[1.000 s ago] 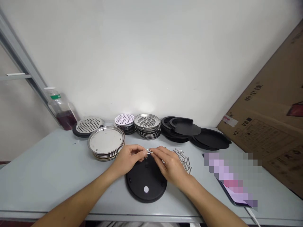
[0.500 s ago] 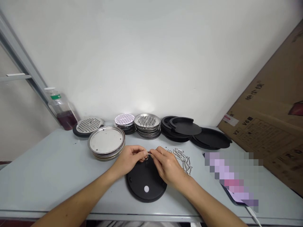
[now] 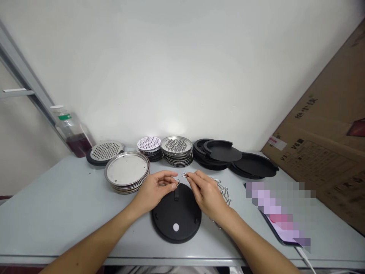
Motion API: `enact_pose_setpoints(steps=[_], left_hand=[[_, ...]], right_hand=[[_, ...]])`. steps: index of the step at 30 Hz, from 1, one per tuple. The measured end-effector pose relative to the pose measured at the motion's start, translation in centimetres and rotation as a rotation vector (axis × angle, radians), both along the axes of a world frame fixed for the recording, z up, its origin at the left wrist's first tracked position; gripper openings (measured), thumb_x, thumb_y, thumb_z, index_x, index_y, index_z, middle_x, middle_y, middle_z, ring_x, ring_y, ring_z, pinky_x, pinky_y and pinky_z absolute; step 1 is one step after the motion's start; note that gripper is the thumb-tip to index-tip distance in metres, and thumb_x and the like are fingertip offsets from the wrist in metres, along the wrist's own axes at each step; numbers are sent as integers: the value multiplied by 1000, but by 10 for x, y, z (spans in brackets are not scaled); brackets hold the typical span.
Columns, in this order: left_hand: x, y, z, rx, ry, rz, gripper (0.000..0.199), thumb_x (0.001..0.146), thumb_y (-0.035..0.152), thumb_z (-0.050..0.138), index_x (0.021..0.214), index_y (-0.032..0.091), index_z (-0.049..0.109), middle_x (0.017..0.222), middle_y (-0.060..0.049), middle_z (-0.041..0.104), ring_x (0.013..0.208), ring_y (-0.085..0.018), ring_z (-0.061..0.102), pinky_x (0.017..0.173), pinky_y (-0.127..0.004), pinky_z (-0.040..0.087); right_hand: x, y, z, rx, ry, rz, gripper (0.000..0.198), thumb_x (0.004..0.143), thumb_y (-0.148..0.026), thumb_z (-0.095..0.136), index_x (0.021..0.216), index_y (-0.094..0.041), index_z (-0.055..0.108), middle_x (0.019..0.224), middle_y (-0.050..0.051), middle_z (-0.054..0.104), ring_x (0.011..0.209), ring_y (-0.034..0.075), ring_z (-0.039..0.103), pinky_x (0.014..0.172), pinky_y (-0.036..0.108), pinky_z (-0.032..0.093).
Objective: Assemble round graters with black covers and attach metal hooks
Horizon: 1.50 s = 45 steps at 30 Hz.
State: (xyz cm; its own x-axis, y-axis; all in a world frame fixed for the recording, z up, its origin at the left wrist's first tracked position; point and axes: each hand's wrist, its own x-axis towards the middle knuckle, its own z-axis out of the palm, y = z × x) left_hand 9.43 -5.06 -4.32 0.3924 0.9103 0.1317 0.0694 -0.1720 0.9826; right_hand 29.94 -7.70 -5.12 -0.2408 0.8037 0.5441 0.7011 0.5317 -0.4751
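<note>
Above the middle of the grey surface (image 3: 71, 213), the two hands work near each other, a small gap between their fingertips. The left hand (image 3: 154, 190) has a small metal ring (image 3: 177, 182) pinched at its fingertips, the forefinger raised over it; the right hand (image 3: 209, 192) is closed on a wire clip (image 3: 184, 175), whose looped end pokes out toward the ring. Below them, near the front edge, a round black disc (image 3: 176, 213) lies flat, with a white dot (image 3: 176, 227) toward its near side and a short tab (image 3: 176, 195) at its far side, just under the ring; whether the ring is joined to the tab cannot be told. More clips (image 3: 224, 192) lie loose beyond the right hand, partly hidden by it. A stack of metal plates (image 3: 127, 168) stands left of the disc. Along the back edge, from the left corner, come a bottle (image 3: 77, 144) of dark red liquid, a black-rimmed grater (image 3: 107, 150), two stacks of graters (image 3: 176, 152) and some black trays (image 3: 224, 151). A phone (image 3: 281, 232) rests toward the front right, and a cardboard box (image 3: 322, 156) borders the right side.
</note>
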Motion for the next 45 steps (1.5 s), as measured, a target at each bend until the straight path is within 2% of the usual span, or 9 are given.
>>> enact_pose_setpoints(steps=[7, 10, 13, 17, 22, 29, 38, 41, 45], left_hand=[[2, -3, -1, 48, 48, 42, 23, 81, 28, 72, 102, 19, 76, 97, -6, 77, 92, -21, 72, 89, -37, 58], [2, -2, -5, 41, 15, 56, 24, 82, 28, 70, 103, 19, 75, 95, -6, 77, 90, -21, 73, 89, -38, 59], [2, 0, -8, 40, -2, 78, 23, 82, 26, 70, 103, 18, 74, 88, -5, 76, 84, -20, 74, 85, -37, 60], [2, 0, -8, 116, 40, 87, 14, 85, 26, 67, 93, 18, 75, 93, -6, 74, 81, -19, 73, 81, -34, 61], [1, 0, -8, 22, 44, 107, 19, 84, 28, 68, 98, 16, 72, 78, -3, 72, 69, -17, 72, 66, -29, 62], [0, 1, -7, 93, 46, 104, 16, 85, 27, 66, 96, 18, 74, 92, -4, 73, 77, -17, 72, 77, -29, 61], [2, 0, -10, 37, -4, 102, 19, 80, 26, 72, 98, 19, 73, 86, -2, 73, 80, -17, 70, 78, -29, 59], [1, 0, -10, 40, 12, 111, 17, 80, 26, 72, 95, 18, 73, 89, -3, 74, 84, -18, 70, 82, -30, 58], [1, 0, -9, 25, 65, 93, 17, 83, 29, 68, 94, 18, 74, 84, -3, 74, 79, -17, 70, 79, -29, 58]], right_hand=[[-1, 0, -4, -2, 19, 28, 28, 102, -24, 40, 114, -19, 65, 82, 6, 59, 71, 19, 59, 66, 31, 47], [0, 0, -4, -8, 1, 28, 28, 101, -22, 41, 115, -18, 65, 83, 7, 59, 72, 19, 60, 67, 31, 47], [-1, -1, -3, -13, -2, 31, 28, 100, -20, 41, 116, -18, 65, 85, 7, 61, 74, 20, 61, 68, 31, 48], [-2, -1, -2, -24, 5, 41, 27, 100, -20, 42, 116, -18, 64, 87, 8, 62, 77, 20, 62, 70, 32, 49], [-2, -1, -1, -33, 2, 39, 27, 100, -19, 42, 114, -17, 65, 88, 8, 62, 77, 21, 62, 71, 32, 49], [-2, -1, -1, -27, 0, 40, 27, 100, -19, 42, 114, -18, 65, 87, 8, 62, 76, 20, 62, 70, 32, 49], [-3, -3, -1, -25, -4, 44, 27, 100, -19, 42, 115, -18, 65, 88, 8, 62, 77, 20, 62, 71, 32, 50], [-2, -4, -1, -25, -5, 44, 27, 100, -18, 42, 114, -17, 65, 87, 7, 62, 76, 20, 62, 70, 31, 49], [-2, -3, -1, -32, -12, 46, 26, 100, -18, 43, 114, -17, 65, 88, 7, 62, 79, 20, 63, 72, 31, 50]])
